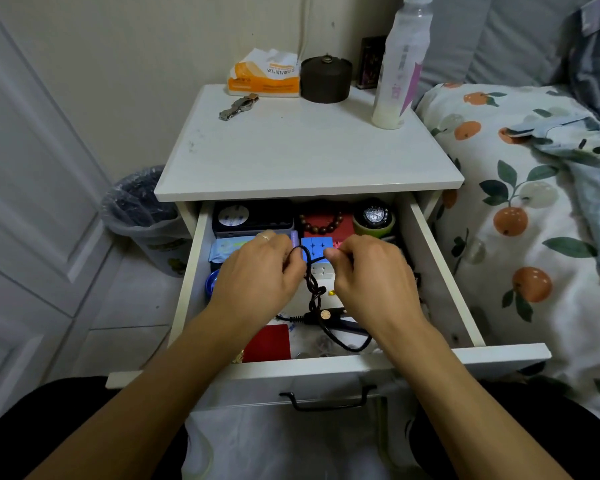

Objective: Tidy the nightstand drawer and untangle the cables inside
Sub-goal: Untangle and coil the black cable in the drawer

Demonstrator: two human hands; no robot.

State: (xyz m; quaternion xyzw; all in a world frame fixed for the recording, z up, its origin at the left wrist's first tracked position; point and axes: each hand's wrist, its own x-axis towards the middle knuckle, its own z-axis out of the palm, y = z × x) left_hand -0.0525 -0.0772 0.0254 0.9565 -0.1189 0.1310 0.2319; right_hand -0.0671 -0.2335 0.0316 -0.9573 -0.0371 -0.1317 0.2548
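**Pulling a twisted cable apart over a crowded drawer**

Working above the open drawer (440, 268), the left hand (257, 275) and right hand (371, 271) each pinch a strand of the black cable (312, 289), which hangs twisted down to a plug, apparently resting on the clutter. Tugging the strands apart could tighten the twist, or drag the plug into the cube (316, 249) just behind.

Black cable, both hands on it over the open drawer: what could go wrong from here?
1. The left hand and right hand pull the black cable apart at the top while it is twisted below; the twist may tighten into a knot.
2. Its lower loop lies around the plug in the drawer; lifting could drag that along and scatter small items.
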